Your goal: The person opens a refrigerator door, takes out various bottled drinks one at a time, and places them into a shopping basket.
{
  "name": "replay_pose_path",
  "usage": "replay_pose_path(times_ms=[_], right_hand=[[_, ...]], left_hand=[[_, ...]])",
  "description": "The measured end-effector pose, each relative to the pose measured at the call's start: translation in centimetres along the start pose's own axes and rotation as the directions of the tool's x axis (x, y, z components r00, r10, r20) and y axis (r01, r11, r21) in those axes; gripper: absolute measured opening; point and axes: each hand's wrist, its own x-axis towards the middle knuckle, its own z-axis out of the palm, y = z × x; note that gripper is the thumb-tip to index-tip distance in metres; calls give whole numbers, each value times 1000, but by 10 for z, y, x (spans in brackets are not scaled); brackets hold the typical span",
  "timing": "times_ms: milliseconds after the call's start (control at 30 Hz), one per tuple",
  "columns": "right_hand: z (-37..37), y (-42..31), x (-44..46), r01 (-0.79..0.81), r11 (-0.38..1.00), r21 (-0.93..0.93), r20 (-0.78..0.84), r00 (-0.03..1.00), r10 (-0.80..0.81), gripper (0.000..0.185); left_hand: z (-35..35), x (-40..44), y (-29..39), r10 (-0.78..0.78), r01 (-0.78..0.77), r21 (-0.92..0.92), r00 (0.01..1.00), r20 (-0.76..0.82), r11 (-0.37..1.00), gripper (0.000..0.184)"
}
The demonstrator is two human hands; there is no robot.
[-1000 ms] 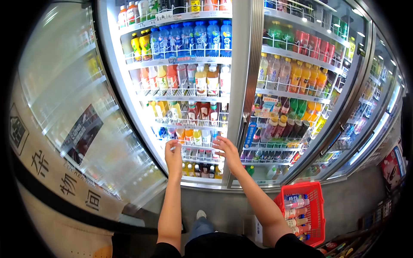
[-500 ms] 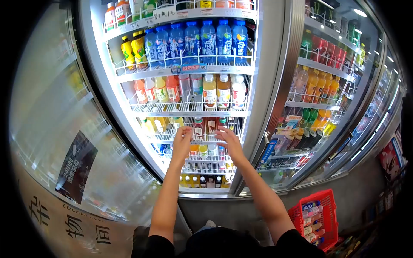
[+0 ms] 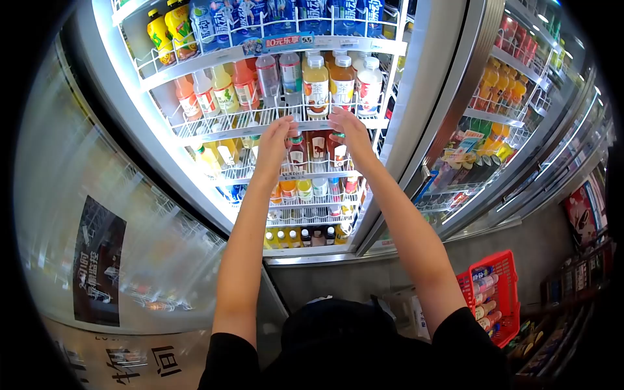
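Whereas half a second earlier both hands fronted the dark-red bottles (image 3: 297,155), the left hand (image 3: 274,138) and right hand (image 3: 351,134) now hung higher, apart and empty, near the shelf rail (image 3: 312,125). At twelve o'clock from their gap, a golden bottle (image 3: 316,86) stood vertically lengthwise, white cap uppermost.

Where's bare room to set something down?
Bare grey floor separates the silver fridge sill from the red plastic basket; the white wire shelf looks bare before its pink and yellow plastic bottles. Blue plastic bottles stand crowded above.
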Motion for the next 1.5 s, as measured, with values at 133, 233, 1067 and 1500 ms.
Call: replay_pose_path(times_ms=[133, 233, 1067, 1500], right_hand=[[11, -11, 29, 15, 997, -72, -58, 998, -19, 54], [13, -19, 48, 37, 995, -98, -77, 996, -45, 54], [8, -7, 100, 73, 902, -426, -97, 987, -125, 40], [19, -20, 33, 402, 915, 34, -76, 914, -399, 46]], left_hand=[[3, 41, -9, 61, -59, -60, 998, 33, 996, 41], [15, 62, -6, 85, -81, -68, 994, 65, 994, 49], [35, 151, -37, 215, -189, -178, 967, 137, 966, 52], [32, 85, -17, 632, -650, 144, 760, 154, 746, 51]])
